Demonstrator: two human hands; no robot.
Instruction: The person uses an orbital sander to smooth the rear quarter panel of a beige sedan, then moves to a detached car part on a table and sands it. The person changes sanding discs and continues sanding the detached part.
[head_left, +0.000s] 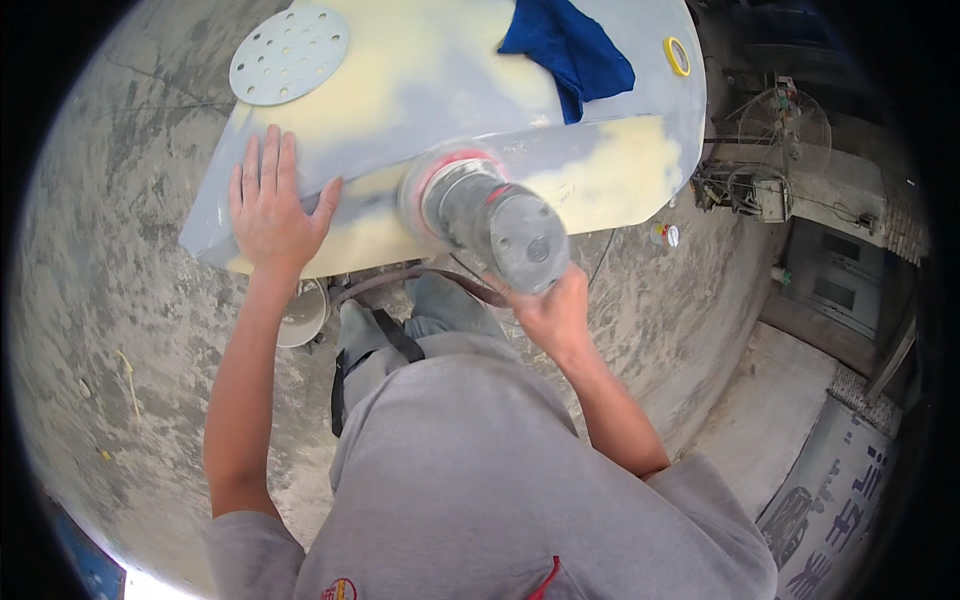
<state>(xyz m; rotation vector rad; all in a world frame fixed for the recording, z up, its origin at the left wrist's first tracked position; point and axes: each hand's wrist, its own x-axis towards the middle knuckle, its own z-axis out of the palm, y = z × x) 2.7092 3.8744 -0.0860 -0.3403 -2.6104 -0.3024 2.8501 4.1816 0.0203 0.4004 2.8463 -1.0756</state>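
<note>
A large curved panel (390,140), patched in grey and pale yellow, lies in front of me. My left hand (275,215) rests flat on its near left part, fingers stretched out. My right hand (553,310) is wrapped round the near end of a grey orbital sander (495,220). The sander's round pad, with a red ring, sits on the panel's near part; its edge looks blurred. The fingers of my right hand are partly hidden under the sander body. A round sanding disc (290,57) with holes lies at the panel's far left.
On the panel lie a blue cloth (572,52) and a roll of yellow tape (677,56). Below its near edge stands a bucket (303,315) on the dusty concrete floor (130,300). A small can (664,235) is on the floor; a fan (786,122) stands at the right.
</note>
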